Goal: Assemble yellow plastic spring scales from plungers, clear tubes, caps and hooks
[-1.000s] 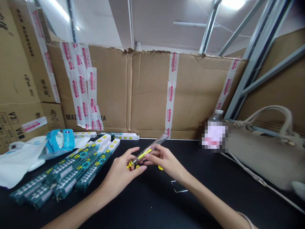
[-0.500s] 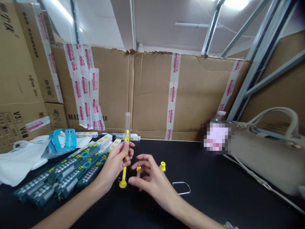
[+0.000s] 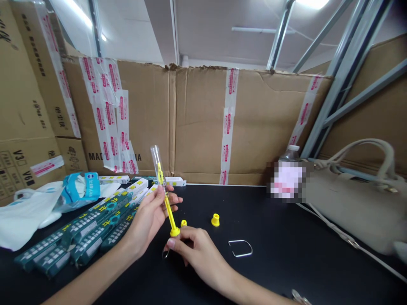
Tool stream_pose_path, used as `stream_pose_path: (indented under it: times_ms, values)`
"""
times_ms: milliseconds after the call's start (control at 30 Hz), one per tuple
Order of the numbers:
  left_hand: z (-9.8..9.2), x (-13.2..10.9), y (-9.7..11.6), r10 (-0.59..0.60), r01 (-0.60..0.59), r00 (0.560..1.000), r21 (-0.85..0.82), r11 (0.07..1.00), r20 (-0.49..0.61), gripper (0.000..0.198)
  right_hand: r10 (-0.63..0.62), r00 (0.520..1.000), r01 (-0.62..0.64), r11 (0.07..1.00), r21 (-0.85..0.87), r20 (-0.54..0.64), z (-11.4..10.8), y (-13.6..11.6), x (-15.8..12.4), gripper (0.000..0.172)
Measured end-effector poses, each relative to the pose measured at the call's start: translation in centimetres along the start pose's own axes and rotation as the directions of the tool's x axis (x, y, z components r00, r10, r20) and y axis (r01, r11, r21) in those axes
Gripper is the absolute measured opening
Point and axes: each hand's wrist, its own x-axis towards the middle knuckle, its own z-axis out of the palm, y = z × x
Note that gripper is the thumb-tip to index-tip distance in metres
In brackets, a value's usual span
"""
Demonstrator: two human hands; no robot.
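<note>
My left hand (image 3: 155, 212) is wrapped round a tubular spring scale (image 3: 170, 214), a clear tube over a yellow rod with a round yellow end. The scale leans with its clear top to the left and its yellow end toward me. Close below that end, my right hand (image 3: 199, 250) is closed, thumb and forefinger pinching a small metal hook (image 3: 165, 254) that partly shows under the fingers. Beyond the right hand lies a small yellow cap (image 3: 183, 223). A larger yellow cap (image 3: 215, 220) and a bent metal wire loop (image 3: 241, 248) rest to its right.
Several green and white boxes (image 3: 95, 228) lie at the left beside a blue-and-white plastic packet (image 3: 81, 188). A cardboard wall (image 3: 197, 127) closes off the back of the black table (image 3: 273, 271). At the right stand a bottle (image 3: 288, 180) and a beige handbag (image 3: 352, 199).
The spring scale has tilted, its top going left and its yellow end right. My right hand has moved down and left from open fingers to a pinch on the metal hook.
</note>
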Motion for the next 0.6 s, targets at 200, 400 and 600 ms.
stream_pose_path:
  times_ms: [200, 400, 600]
  values:
    - [-0.5, -0.5, -1.6, -0.089, 0.050, 0.984, 0.240, 0.970, 0.154, 0.037, -0.077, 0.997, 0.076, 0.986, 0.146, 0.000, -0.3, -0.2, 0.2, 0.048]
    - [-0.7, -1.0, -2.7, -0.161, 0.062, 0.955, 0.362, 0.930, 0.249, 0.048, -0.095, 0.993, 0.067, 0.942, 0.330, 0.070, -0.3, -0.2, 0.1, 0.044]
    - [-0.9, -0.7, -2.7, -0.062, -0.035, 0.965, 0.361, 0.932, 0.255, 0.043, -0.120, 0.993, 0.117, 0.984, 0.133, 0.010, -1.0, -0.3, -0.3, 0.038]
